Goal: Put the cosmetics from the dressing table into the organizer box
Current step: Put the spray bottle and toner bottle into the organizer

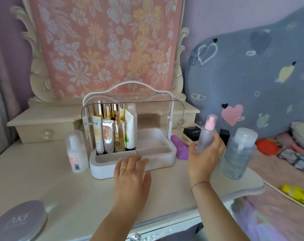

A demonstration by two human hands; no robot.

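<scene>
A white organizer box (172, 153) with a clear lifted lid and handle stands mid-table; gold bottles and tubes (111, 134) fill its left side, its right side is bare. My left hand (130, 173) rests flat with fingers spread against the box's front rim, holding nothing. My right hand (207, 153) grips a frosted spray bottle with a pink pump (206, 134), upright, just right of the box. A clear bottle of liquid (238, 153) stands further right, a white pump bottle (76, 152) left of the box.
A purple item (180, 148) and black boxes (193, 133) lie behind my right hand. A round grey lid (20, 221) sits at the front left corner. The table's right edge borders a bed with a grey pillow (252, 75), a red object and a yellow item.
</scene>
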